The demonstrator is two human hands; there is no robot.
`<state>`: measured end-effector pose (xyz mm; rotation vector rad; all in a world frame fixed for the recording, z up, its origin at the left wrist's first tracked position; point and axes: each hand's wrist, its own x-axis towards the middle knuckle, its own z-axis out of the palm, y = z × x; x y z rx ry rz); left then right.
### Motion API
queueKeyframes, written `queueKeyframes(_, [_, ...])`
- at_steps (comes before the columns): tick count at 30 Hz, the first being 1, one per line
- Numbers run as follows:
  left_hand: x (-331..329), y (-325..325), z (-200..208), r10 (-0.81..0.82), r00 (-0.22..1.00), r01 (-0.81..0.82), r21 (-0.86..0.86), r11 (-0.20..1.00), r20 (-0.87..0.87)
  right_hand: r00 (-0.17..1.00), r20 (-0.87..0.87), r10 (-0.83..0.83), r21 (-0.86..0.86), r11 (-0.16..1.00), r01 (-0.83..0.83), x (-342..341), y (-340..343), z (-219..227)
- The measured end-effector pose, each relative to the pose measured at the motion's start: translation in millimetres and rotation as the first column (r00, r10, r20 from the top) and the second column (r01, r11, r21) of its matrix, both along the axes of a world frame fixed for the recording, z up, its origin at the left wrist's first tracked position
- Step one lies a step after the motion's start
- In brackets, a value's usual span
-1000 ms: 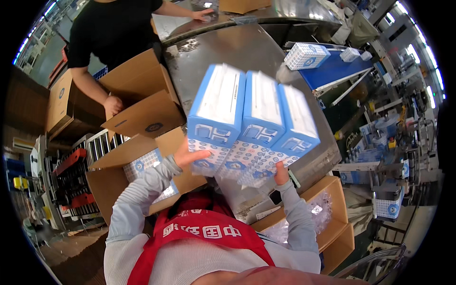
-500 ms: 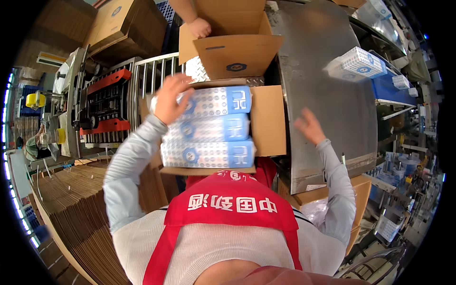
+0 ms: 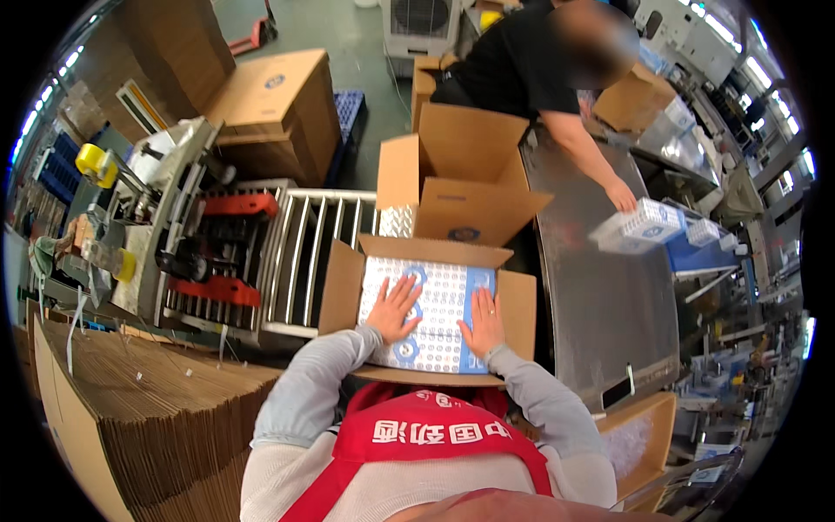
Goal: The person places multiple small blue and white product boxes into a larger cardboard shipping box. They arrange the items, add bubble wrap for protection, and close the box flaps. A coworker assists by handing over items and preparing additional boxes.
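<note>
Right in front of me stands an open cardboard carton (image 3: 519,304) with its flaps folded outward. White boxes with blue ends (image 3: 439,300) lie side by side inside it and fill it across. My left hand (image 3: 395,310) rests flat on their patterned tops, fingers spread. On the blue end band my right hand (image 3: 484,324) lies flat too, a ring on one finger. Neither hand grips anything; both press palm-down on the boxes.
Beyond my carton is another open carton (image 3: 487,204). A co-worker's hand (image 3: 621,197) touches a white-and-blue box (image 3: 652,223) on the metal table (image 3: 600,322). Rollers (image 3: 317,252) and a red-railed machine (image 3: 217,248) stand left. Flattened cardboard (image 3: 174,400) is stacked near left.
Both my hands came down flat onto the boxes, which now sit lower and level in the carton. The co-worker's hand left the far carton for a box on the right. My view tilted up.
</note>
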<state>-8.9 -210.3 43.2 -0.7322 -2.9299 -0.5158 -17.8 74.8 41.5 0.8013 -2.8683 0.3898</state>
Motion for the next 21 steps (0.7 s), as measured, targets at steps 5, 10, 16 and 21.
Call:
queueKeyframes(5, [-5.6, -24.6, 16.9, -0.017, 0.991, 0.019, -0.007, 1.0, 0.136, 0.995, 0.052, 0.09, -0.057, 0.995, -0.087, -18.3, 1.4, 0.1])
queueKeyframes(10, [57.9, -66.2, 149.5, 0.633, 0.754, -0.559, 0.336, 0.758, -0.174, 0.974, -0.14, -0.18, -0.306, 0.943, 0.131, 13.1, 87.0, 37.8])
queueKeyframes(16, [64.2, -62.1, 113.4, 0.165, 0.662, -0.489, 0.254, 0.835, 0.731, 0.908, 0.381, -0.177, -0.404, 0.851, 0.335, -11.7, 135.8, 14.8])
queueKeyframes(21, [33.8, -5.7, 1.0, -0.098, 0.846, 0.011, 0.167, 0.986, 0.525, 0.93, 0.359, 0.076, 0.03, 0.995, -0.093, -9.0, -12.1, 81.8])
